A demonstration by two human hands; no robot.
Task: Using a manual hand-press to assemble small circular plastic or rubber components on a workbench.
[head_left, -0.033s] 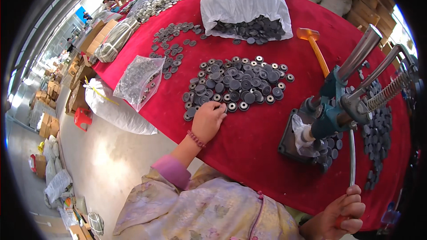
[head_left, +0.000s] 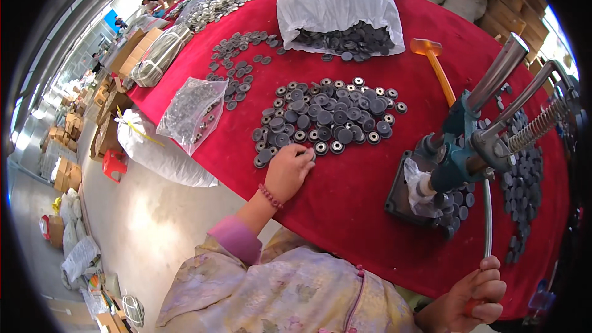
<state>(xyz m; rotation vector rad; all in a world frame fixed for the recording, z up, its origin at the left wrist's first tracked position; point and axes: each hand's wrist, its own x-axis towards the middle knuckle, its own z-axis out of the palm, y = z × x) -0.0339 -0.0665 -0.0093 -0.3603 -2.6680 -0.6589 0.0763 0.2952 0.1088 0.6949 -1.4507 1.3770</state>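
Hardly anything's moved since the earlier frame, just a tiny shift of the left hand (head_left: 288,174). Its fingers are curled at the near edge of the grey discs (head_left: 340,117); can't tell if it's pinching one. They're heaped on the red-covered bench (head_left: 364,200), some showing silvery rings. Right hand (head_left: 475,299)'s wrapped round the teal press (head_left: 453,169)'s lever (head_left: 488,222).

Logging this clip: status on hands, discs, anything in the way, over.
Left hand at near edge of grey disc pile, grip unclear. Right hand closed on metal lever. Teal press right of pile, not in left hand's way.
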